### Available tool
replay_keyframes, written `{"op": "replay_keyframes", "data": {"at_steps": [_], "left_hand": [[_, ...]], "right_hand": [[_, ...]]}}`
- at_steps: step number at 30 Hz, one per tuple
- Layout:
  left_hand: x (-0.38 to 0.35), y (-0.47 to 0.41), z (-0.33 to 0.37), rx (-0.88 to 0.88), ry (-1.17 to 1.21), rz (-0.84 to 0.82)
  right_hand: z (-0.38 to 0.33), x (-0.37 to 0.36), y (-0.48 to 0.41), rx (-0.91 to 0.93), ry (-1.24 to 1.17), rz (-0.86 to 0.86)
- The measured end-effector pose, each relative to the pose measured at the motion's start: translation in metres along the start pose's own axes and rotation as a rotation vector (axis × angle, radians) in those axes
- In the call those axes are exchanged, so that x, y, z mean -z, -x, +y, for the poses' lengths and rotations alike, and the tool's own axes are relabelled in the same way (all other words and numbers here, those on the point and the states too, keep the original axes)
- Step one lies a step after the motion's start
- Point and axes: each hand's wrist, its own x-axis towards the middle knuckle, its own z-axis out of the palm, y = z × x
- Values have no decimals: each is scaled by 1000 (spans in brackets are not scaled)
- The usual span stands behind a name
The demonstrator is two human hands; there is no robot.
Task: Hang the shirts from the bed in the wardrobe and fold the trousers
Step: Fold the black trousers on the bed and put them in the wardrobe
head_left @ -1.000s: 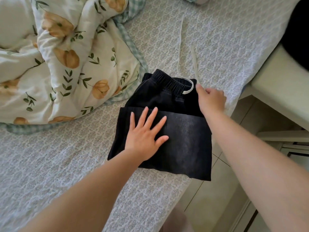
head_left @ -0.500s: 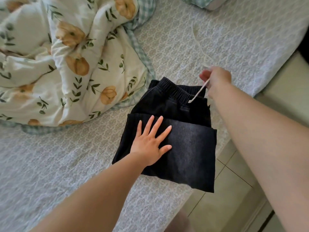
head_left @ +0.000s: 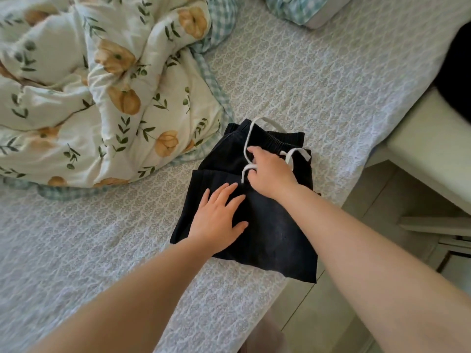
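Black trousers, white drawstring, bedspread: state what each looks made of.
Black trousers: matte woven cloth with a faded greyish cast, likely a denim-like cotton.
White drawstring: flat, soft woven cord lying in limp loops, probably cotton.
Bedspread: pale quilted fabric with a stitched medallion pattern that puckers the surface; fibre unclear.

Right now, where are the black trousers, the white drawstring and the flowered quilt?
black trousers (head_left: 275,233), head view, folded lower panel.
white drawstring (head_left: 270,121), head view, loop over the waistband.
flowered quilt (head_left: 122,103), head view, crumpled middle.

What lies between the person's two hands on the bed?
In the head view, just a narrow strip of the folded black trousers separates the left hand from the right hand, and a loop of the white drawstring lies in that gap.
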Motion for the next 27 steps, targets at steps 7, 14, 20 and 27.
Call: {"op": "replay_keyframes", "data": {"at_steps": [7, 14, 20, 27], "left_hand": [[-13, 40, -21, -255, -173, -200], [23, 16, -5, 359, 656, 443], [40, -34, 12, 532, 1157, -3], [30, -14, -3, 238, 441, 20]], "right_hand": [[-5, -25, 34, 232, -26, -210], [-10, -48, 62, 324, 311, -53], [-12, -66, 93, 714, 486, -122], [-1, -57, 103, 512, 265, -19]]}}
